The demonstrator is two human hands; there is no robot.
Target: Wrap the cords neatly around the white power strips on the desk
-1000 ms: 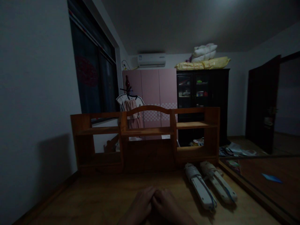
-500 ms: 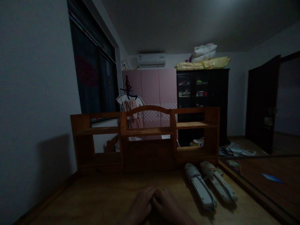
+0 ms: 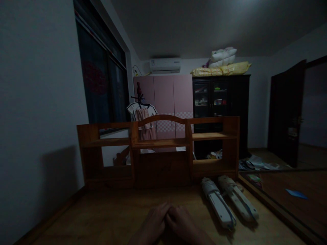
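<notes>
My left hand [image 3: 155,220] and my right hand [image 3: 181,220] rest together on the wooden desk top [image 3: 114,211], low in the middle of the view. Both are closed, with the fingers curled in and the knuckles touching. Nothing shows in either one, and the palms are turned out of sight. To the right of my right hand lie two long whitish devices side by side, a nearer one [image 3: 219,206] and a farther one [image 3: 240,200]. Pale cords are wound about their far ends. The dim light hides their exact kind.
A wooden shelf unit [image 3: 163,144] stands along the desk's far edge. A wall [image 3: 46,102] bounds the left side. Beyond are a pink wardrobe [image 3: 163,92], a dark cabinet [image 3: 238,102] and an open door [image 3: 284,115]. A blue sheet [image 3: 296,194] lies at right.
</notes>
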